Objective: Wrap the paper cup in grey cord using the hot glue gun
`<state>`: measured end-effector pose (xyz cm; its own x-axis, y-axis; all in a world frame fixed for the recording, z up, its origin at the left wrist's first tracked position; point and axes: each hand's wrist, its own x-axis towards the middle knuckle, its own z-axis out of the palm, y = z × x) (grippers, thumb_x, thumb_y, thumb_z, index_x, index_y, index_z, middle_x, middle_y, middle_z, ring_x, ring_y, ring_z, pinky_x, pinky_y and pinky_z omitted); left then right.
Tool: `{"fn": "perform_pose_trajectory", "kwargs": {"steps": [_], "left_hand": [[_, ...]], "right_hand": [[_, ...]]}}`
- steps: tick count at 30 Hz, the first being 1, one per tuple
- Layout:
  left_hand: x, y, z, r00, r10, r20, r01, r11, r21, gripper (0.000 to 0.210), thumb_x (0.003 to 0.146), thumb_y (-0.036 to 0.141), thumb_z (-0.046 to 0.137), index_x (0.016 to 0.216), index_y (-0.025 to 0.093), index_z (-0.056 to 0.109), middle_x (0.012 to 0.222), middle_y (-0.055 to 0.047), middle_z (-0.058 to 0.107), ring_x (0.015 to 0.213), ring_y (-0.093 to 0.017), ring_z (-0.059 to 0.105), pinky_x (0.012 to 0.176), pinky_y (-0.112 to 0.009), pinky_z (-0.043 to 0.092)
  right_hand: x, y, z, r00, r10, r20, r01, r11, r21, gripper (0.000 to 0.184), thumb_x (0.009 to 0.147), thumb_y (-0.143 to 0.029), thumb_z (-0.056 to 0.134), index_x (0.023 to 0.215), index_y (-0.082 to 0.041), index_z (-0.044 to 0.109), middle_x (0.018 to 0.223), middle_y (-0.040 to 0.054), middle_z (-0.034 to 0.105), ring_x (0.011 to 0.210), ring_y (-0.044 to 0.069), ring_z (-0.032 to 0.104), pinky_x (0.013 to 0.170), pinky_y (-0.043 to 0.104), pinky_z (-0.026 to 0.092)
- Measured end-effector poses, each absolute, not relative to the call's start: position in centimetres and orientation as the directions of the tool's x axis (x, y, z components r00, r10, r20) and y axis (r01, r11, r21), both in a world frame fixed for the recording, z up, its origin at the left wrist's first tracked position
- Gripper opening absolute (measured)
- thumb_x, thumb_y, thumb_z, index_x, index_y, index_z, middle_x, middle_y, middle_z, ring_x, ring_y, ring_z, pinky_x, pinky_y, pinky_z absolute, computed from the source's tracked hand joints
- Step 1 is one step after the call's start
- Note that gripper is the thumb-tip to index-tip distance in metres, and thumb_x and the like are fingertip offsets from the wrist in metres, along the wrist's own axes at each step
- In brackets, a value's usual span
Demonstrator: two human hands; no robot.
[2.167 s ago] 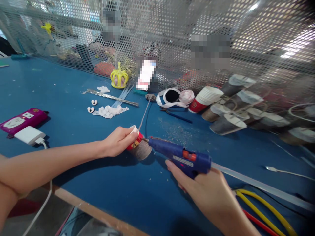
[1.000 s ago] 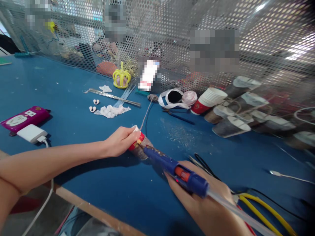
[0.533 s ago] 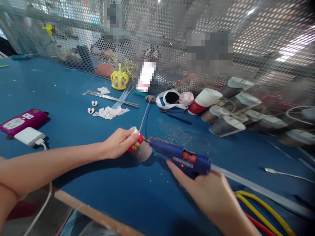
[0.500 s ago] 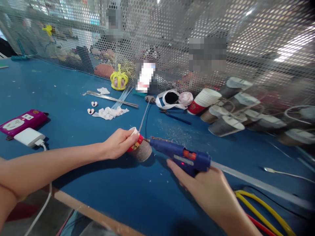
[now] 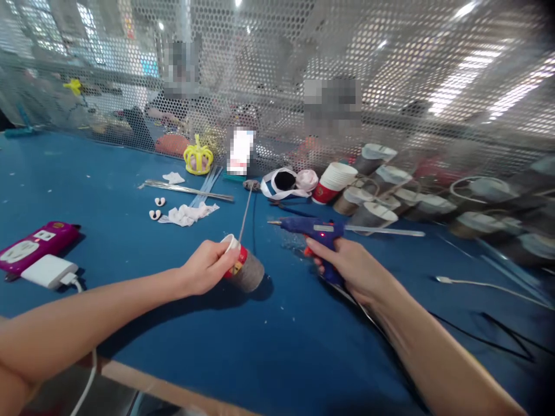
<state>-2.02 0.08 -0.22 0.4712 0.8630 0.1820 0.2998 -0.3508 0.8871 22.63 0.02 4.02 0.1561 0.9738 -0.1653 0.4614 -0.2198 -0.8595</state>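
Note:
My left hand [image 5: 210, 266] grips the rim end of a paper cup [image 5: 248, 273], which lies tilted on its side over the blue table. Grey cord covers the base end of the cup, while red and white paper shows near the rim. A strand of cord [image 5: 245, 215] runs from the cup to a small grey bundle [image 5: 251, 185] farther back. My right hand [image 5: 347, 263] is closed round the handle of a blue hot glue gun [image 5: 314, 226], its nozzle pointing left and apart from the cup. A clear glue stick [image 5: 385, 230] sticks out of the gun's back.
A stack of paper cups [image 5: 336, 182] and several grey-wrapped cups [image 5: 375, 215] stand back right against a perforated metal screen [image 5: 277, 75]. A yellow crown-like ornament [image 5: 198, 159], metal rods [image 5: 191, 190] and crumpled tissue [image 5: 188, 214] lie back left. A purple power strip [image 5: 39, 245] is at left.
My right hand has drawn the glue gun's nozzle away from the cup, upward and level. My left hand still holds the cup. The whole view has shifted slightly.

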Motion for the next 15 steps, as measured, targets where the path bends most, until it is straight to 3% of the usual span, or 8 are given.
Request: {"fn": "perform_pose_trajectory", "kwargs": {"steps": [7, 12, 15], "left_hand": [[-2.0, 0.1, -0.3, 0.476, 0.862, 0.175, 0.294, -0.343, 0.892, 0.043, 0.085, 0.040, 0.028, 0.065, 0.010, 0.050, 0.056, 0.000, 0.043, 0.052, -0.008, 0.035, 0.049, -0.019, 0.033], [-2.0, -0.1, -0.1, 0.495, 0.846, 0.196, 0.286, -0.372, 0.883, 0.043, 0.086, 0.039, 0.026, 0.063, 0.010, 0.049, 0.057, 0.000, 0.043, 0.053, -0.008, 0.035, 0.050, -0.020, 0.033], [-2.0, -0.1, -0.1, 0.504, 0.841, 0.198, 0.284, -0.377, 0.882, 0.043, 0.086, 0.038, 0.026, 0.062, 0.010, 0.048, 0.057, 0.000, 0.043, 0.053, -0.008, 0.035, 0.050, -0.020, 0.033]], "right_hand": [[23.0, 3.3, 2.8, 0.243, 0.967, -0.073, 0.667, -0.221, -0.711, 0.029, 0.065, -0.036, 0.061, 0.047, -0.019, 0.046, 0.042, -0.0010, 0.045, 0.044, 0.014, 0.048, 0.047, 0.027, 0.036], [22.8, 3.9, 2.7, 0.244, 0.962, 0.126, 0.808, -0.130, -0.575, 0.040, 0.061, -0.031, 0.064, 0.038, -0.023, 0.032, 0.052, 0.0042, 0.044, 0.071, 0.027, 0.052, 0.063, 0.035, 0.034], [21.5, 3.3, 3.5, 0.175, 0.971, 0.164, 0.824, -0.053, -0.564, 0.039, 0.063, -0.029, 0.063, 0.037, -0.022, 0.034, 0.062, 0.0091, 0.050, 0.086, 0.030, 0.049, 0.070, 0.037, 0.033]]}}
